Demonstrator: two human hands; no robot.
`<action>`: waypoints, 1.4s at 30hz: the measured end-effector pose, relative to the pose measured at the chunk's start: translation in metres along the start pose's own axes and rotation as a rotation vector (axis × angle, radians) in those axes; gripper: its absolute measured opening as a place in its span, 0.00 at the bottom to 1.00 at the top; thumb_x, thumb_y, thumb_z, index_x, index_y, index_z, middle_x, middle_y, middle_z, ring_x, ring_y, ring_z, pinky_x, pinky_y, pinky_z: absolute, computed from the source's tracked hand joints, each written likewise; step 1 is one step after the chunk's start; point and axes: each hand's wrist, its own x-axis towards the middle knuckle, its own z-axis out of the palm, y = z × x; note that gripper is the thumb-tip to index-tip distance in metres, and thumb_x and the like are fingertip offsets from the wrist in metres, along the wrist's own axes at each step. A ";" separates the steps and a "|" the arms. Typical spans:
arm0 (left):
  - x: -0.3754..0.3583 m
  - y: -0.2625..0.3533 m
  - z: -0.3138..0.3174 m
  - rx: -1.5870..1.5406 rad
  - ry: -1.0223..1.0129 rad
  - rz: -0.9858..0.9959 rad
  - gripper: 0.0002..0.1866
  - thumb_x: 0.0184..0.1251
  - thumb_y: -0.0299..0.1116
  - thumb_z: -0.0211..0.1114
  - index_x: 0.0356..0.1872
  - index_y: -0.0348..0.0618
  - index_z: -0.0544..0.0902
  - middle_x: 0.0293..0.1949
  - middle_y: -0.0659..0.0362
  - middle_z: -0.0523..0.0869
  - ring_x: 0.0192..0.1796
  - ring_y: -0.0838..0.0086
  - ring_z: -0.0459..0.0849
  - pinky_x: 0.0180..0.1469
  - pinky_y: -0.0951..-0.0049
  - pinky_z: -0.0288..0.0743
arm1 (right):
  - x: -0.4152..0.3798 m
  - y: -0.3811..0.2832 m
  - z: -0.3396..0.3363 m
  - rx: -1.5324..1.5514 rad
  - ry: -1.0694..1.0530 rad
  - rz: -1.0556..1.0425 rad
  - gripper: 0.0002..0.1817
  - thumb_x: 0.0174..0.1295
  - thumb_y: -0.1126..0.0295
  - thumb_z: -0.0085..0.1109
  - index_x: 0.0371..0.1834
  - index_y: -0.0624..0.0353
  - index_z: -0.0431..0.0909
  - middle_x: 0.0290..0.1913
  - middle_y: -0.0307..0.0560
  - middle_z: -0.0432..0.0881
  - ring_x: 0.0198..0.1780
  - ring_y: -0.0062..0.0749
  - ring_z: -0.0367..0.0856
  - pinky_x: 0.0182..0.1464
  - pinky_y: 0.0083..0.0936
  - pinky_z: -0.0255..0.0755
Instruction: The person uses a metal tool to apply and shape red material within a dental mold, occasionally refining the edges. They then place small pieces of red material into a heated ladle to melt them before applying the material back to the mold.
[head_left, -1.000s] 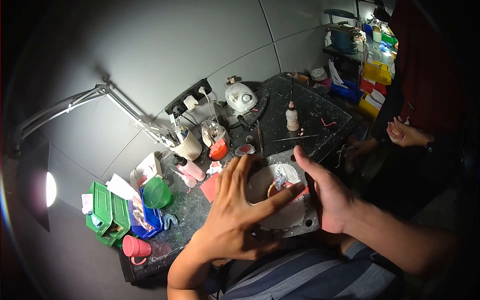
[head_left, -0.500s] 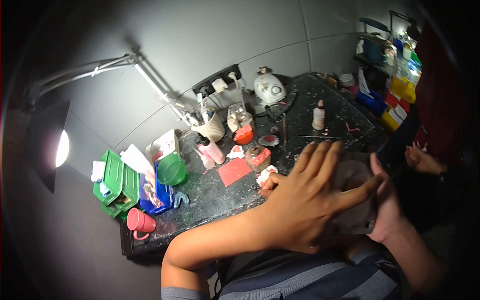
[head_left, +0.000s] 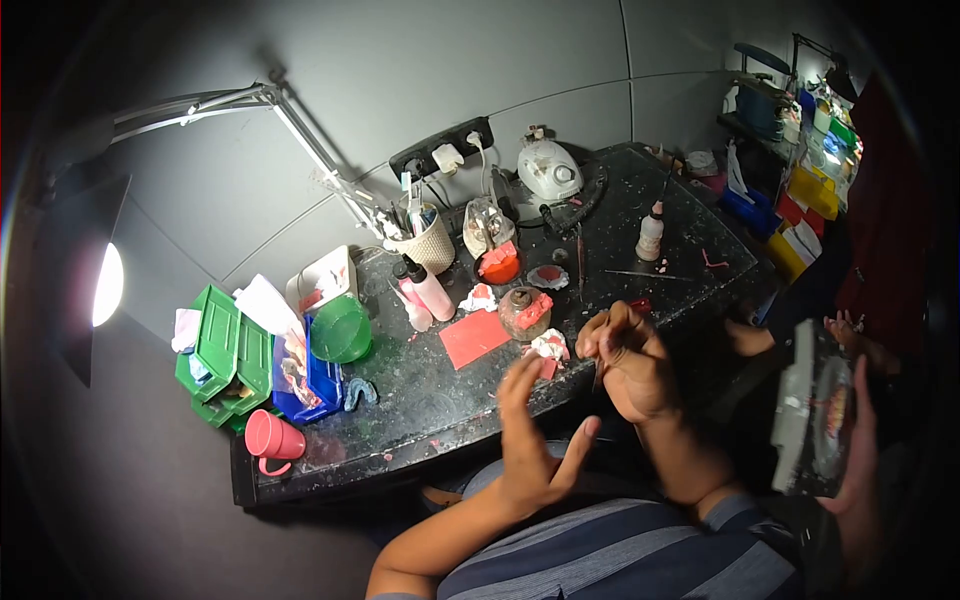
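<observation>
My left hand (head_left: 535, 445) is raised in front of the bench's near edge, fingers apart and holding nothing. To its right, my right hand (head_left: 635, 365) is closed with the fingertips pressed together. A thin dark sliver shows below those fingertips; I cannot make out what it is. Closest to my hands on the bench are a white-and-pink moulded piece (head_left: 548, 347) and a glass burner-like jar (head_left: 523, 312) with pink material on it. At the right, another person's hand (head_left: 858, 455) holds a grey block-like mould (head_left: 815, 415) on its side, apart from my hands.
The dark bench (head_left: 420, 400) carries a pink sheet (head_left: 474, 339), pink bottles (head_left: 430, 292), a dropper bottle (head_left: 650, 235) and a white machine (head_left: 548, 168). Green bins (head_left: 225, 345), a blue bin (head_left: 325, 385) and a pink mug (head_left: 273, 440) line the left. A lamp (head_left: 108, 285) hangs there.
My left hand has come off the grey mould and moved left. The mould has shifted right in the other person's hand and turned on its side. My right hand has come into view.
</observation>
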 end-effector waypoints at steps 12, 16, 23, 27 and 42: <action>-0.024 -0.004 0.017 -0.590 -0.300 -0.486 0.19 0.96 0.41 0.58 0.40 0.39 0.79 0.21 0.64 0.78 0.22 0.82 0.76 0.27 0.73 0.69 | -0.008 -0.021 0.029 -0.153 0.031 0.098 0.07 0.82 0.71 0.66 0.53 0.63 0.84 0.49 0.48 0.90 0.51 0.27 0.87 0.61 0.28 0.81; -0.026 -0.004 0.017 -0.579 -0.347 -0.526 0.20 0.96 0.43 0.58 0.39 0.39 0.80 0.20 0.64 0.78 0.22 0.82 0.76 0.26 0.73 0.68 | -0.001 -0.027 0.019 -0.211 0.118 0.037 0.12 0.82 0.69 0.68 0.59 0.67 0.87 0.51 0.51 0.94 0.47 0.25 0.88 0.56 0.26 0.83; -0.026 -0.006 0.021 -0.546 -0.379 -0.502 0.20 0.96 0.43 0.58 0.39 0.39 0.80 0.19 0.65 0.75 0.21 0.82 0.74 0.26 0.73 0.66 | 0.003 -0.024 0.004 -0.305 0.211 0.008 0.08 0.81 0.70 0.68 0.47 0.65 0.88 0.42 0.51 0.93 0.42 0.28 0.89 0.51 0.25 0.81; -0.030 -0.010 0.024 -0.579 -0.372 -0.527 0.21 0.96 0.42 0.59 0.38 0.38 0.80 0.19 0.65 0.76 0.22 0.83 0.74 0.26 0.73 0.66 | 0.003 -0.020 0.000 -0.365 0.176 0.015 0.08 0.81 0.70 0.67 0.46 0.64 0.88 0.41 0.49 0.93 0.42 0.28 0.89 0.51 0.25 0.81; -0.020 -0.018 0.019 -0.532 -0.402 -0.668 0.14 0.92 0.38 0.64 0.52 0.35 0.86 0.31 0.59 0.90 0.31 0.79 0.86 0.35 0.75 0.78 | 0.011 -0.036 -0.014 -0.589 0.033 0.233 0.10 0.77 0.67 0.75 0.41 0.63 0.91 0.39 0.45 0.96 0.36 0.16 0.86 0.39 0.18 0.79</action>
